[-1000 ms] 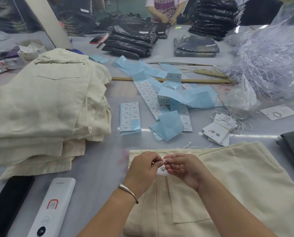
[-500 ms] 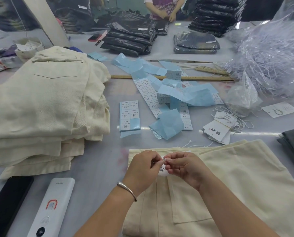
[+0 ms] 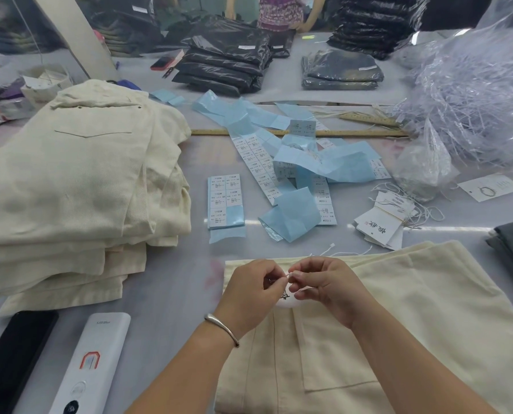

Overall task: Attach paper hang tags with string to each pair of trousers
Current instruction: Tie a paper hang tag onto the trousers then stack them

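At the lower left edge of the frame lies a flat black slab, glossy and rectangular, and just beside it a long white plastic device with rounded ends and a small red arch mark. Above them, filling the left of the frame, sits a stack of folded cream trousers, a coarse, slubby weave with a stitched pocket line on the top pair.

Toward the centre, on the smooth grey table, a neat block of white printed labels on pale blue backing lies flat. To its right, loose strips of the same blue paper curl and fold over one another, running up to a long wooden ruler.

In the lower centre, a single pair of cream trousers is spread flat, finer in weave than the stack. Over its top hem, the left hand, with a plain silver bangle at the wrist, pinches a thin white string with curled fingertips. The right hand meets it, its fingers pinching the same string. Under both hands a white paper hang tag with black brush lettering rests on the cloth, mostly hidden.

Right of centre lies a fanned bundle of spare hang tags with looped cords, and at the upper right a crinkled clear plastic bag of pale strands.
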The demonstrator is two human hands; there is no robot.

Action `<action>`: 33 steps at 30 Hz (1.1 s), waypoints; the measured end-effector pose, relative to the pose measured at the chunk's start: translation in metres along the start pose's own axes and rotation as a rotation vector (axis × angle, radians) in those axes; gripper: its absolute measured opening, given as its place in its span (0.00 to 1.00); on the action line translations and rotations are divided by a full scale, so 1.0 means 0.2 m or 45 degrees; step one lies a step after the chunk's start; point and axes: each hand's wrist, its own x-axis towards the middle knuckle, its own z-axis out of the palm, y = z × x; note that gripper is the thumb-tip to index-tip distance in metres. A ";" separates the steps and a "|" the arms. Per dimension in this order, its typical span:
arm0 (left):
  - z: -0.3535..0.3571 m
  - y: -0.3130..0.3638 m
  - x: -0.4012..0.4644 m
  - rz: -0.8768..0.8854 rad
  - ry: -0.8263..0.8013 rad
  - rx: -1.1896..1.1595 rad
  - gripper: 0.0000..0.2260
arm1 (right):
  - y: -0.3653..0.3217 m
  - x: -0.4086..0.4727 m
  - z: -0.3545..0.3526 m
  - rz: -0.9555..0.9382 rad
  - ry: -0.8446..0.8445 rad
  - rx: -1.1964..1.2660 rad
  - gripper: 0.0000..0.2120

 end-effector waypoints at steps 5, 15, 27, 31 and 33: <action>0.00 0.01 0.01 -0.012 -0.020 -0.002 0.04 | -0.01 0.00 0.00 0.007 -0.027 -0.037 0.04; 0.00 0.00 0.00 -0.040 -0.024 -0.055 0.05 | -0.01 0.00 0.02 0.058 -0.064 0.052 0.08; 0.02 -0.05 0.00 -0.186 -0.068 -0.341 0.07 | 0.02 -0.01 0.03 -0.109 0.019 -0.135 0.08; 0.01 -0.12 0.01 -0.280 -0.056 -0.396 0.06 | 0.02 -0.01 0.03 -0.010 -0.036 -0.002 0.08; 0.02 -0.16 0.02 -0.291 0.004 -0.301 0.08 | 0.03 -0.02 0.03 0.017 -0.046 0.040 0.08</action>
